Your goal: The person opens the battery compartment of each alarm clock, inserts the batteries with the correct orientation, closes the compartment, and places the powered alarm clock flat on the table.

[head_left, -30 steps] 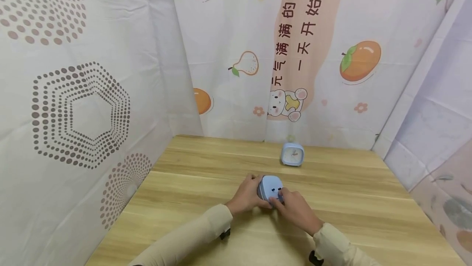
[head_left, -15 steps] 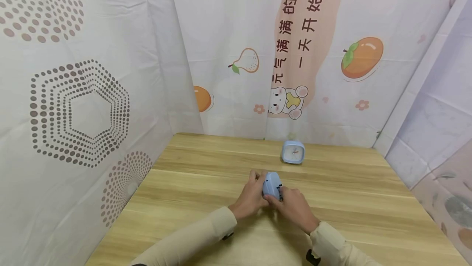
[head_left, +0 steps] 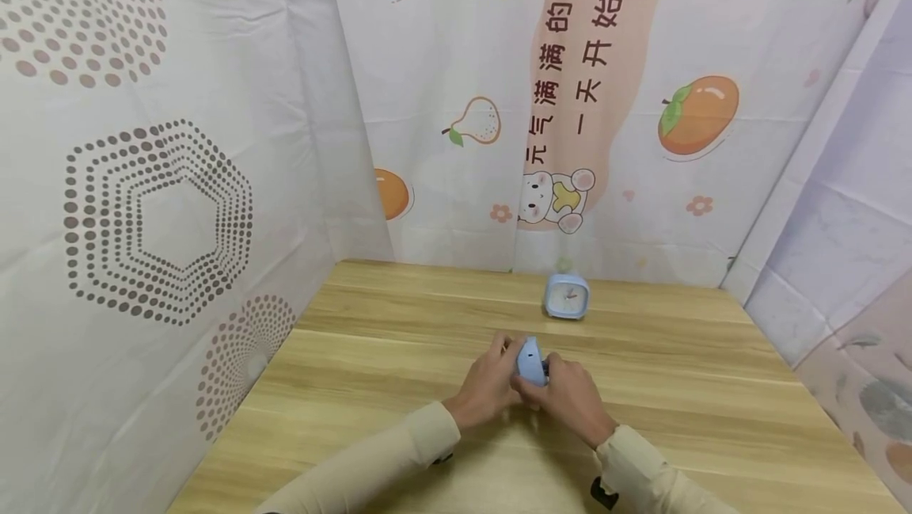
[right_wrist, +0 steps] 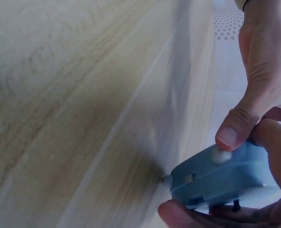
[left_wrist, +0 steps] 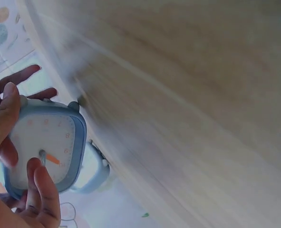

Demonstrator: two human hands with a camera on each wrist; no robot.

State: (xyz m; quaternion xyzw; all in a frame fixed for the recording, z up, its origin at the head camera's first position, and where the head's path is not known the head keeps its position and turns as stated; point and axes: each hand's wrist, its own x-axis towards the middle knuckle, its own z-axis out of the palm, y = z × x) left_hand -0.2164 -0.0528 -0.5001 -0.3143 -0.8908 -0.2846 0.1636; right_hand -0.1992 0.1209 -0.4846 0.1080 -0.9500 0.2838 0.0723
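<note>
Both hands hold a small light-blue alarm clock (head_left: 530, 363) above the middle of the table. From the head view it appears edge-on, its back with a black knob turned right. Its white dial (left_wrist: 54, 137) with an orange hand shows in the left wrist view. My left hand (head_left: 488, 383) grips it from the dial side, fingertips on the dial, thumb (right_wrist: 230, 135) on the edge by a white foot. My right hand (head_left: 570, 399) grips the other side, fingers around the back near a black part (right_wrist: 236, 205); some fingertips are hidden.
A second light-blue clock (head_left: 567, 297) stands upright at the back of the wooden table (head_left: 399, 316), dial forward. Printed white curtains (head_left: 442, 205) enclose the table at the back and both sides.
The held clock has turned from showing its flat back with black knobs to standing edge-on, the back now facing right. My left hand has shifted slightly right; the far clock stays put.
</note>
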